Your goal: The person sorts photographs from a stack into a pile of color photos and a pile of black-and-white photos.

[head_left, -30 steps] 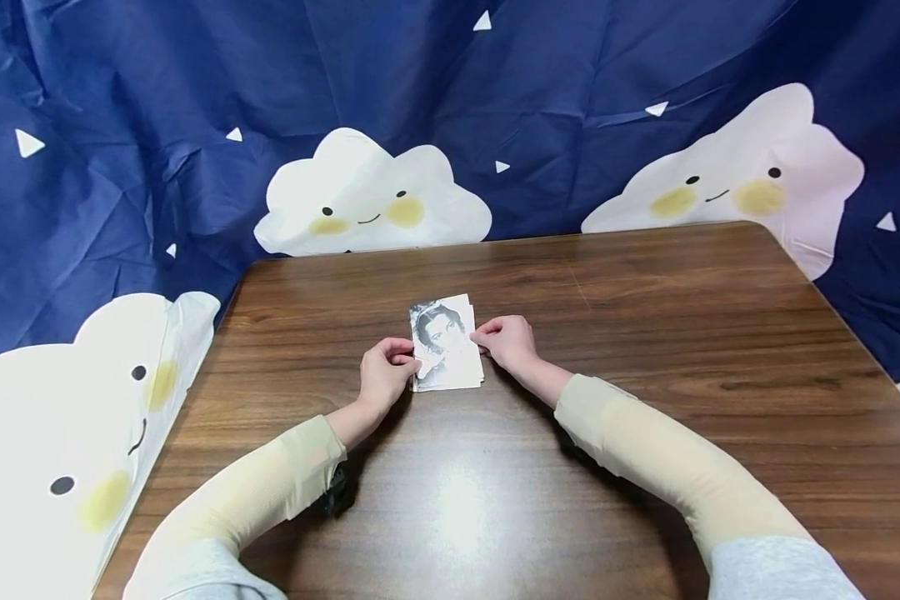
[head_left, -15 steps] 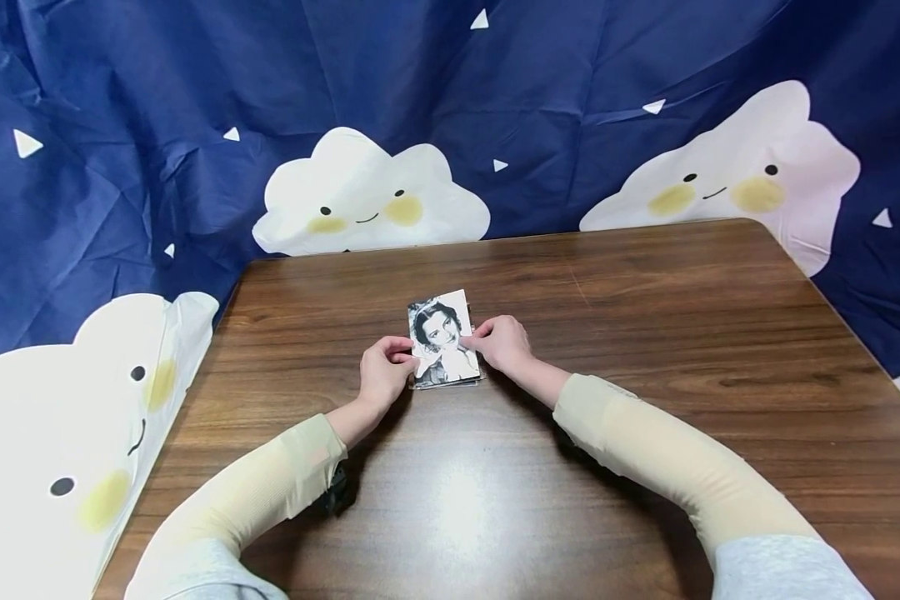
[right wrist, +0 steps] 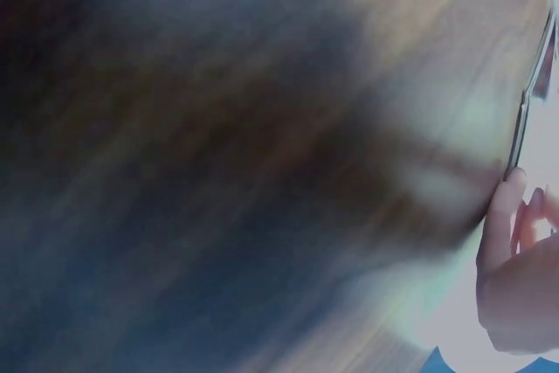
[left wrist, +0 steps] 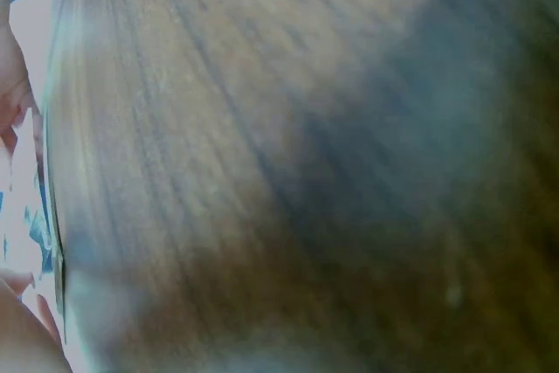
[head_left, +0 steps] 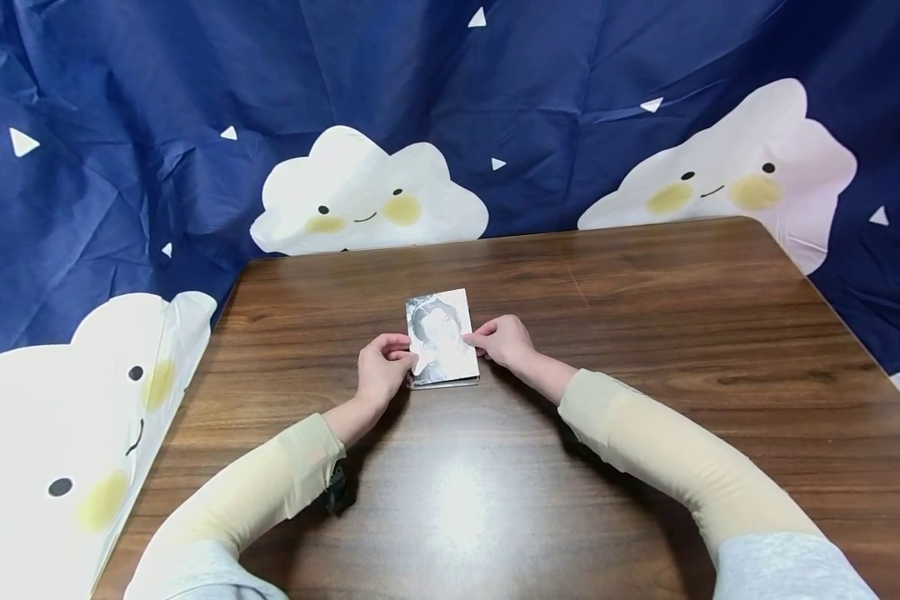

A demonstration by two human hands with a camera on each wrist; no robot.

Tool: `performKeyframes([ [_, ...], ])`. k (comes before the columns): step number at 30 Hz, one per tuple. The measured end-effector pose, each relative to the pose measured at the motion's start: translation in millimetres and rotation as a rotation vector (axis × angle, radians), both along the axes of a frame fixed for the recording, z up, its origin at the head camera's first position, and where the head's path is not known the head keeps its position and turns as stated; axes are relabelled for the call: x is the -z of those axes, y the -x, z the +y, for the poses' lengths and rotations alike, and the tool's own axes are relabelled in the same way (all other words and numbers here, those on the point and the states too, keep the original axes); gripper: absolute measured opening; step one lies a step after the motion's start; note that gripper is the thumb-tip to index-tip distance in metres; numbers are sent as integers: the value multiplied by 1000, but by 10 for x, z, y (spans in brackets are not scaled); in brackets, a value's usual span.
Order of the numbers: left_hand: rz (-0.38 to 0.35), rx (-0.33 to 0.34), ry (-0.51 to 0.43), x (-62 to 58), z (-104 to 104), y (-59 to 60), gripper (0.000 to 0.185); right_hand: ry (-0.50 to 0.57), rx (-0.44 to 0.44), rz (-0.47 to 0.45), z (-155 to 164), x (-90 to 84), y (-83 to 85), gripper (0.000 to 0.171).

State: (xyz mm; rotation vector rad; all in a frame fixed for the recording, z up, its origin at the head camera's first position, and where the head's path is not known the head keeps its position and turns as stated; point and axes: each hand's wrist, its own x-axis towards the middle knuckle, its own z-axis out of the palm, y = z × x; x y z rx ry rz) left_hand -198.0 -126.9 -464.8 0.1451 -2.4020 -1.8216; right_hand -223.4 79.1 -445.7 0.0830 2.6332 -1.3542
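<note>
Nearest the viewer, two forearms in pale yellow sleeves (head_left: 255, 492) are reaching forward across the wooden table (head_left: 645, 333), converging toward its middle. A glare patch is shining on the tabletop between them, at about 6 o'clock from the hands.

The left hand (head_left: 381, 372) is pinching the left edge of a small stack of photo cards (head_left: 440, 337), thumb on top and fingers curled beneath or beside it. The right hand (head_left: 499, 342) is gripping the right edge in the same way, at 3 o'clock from the stack. Holding both long sides at once seems meant to be squaring the cards and keeping them from sliding apart. The stack is lying flat near the table's centre, its top card showing a black-and-white portrait print, blurred here.

The left wrist view is showing mostly blurred wood grain, with the cards' thin edge (left wrist: 54, 216) at 9 o'clock. In the right wrist view, fingertips (right wrist: 500, 216) are pressing the stack's edge at 3 o'clock.

Farthest off, at 12 o'clock, a navy backdrop (head_left: 195, 83) printed with smiling clouds is hanging behind the table.
</note>
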Motion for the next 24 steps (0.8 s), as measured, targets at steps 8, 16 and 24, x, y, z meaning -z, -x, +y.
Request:
performKeyframes([
  [8,-5,-28,-91,-58,-14,72,21,208,-11,-16,-1,-6,10,18],
  [16,33,-16,-141,-125,106,163,18,307,-28,73,147,-27,41,15],
  [24,17,19,-237,-183,395,304,20,293,25,237,398,-34,118,23],
])
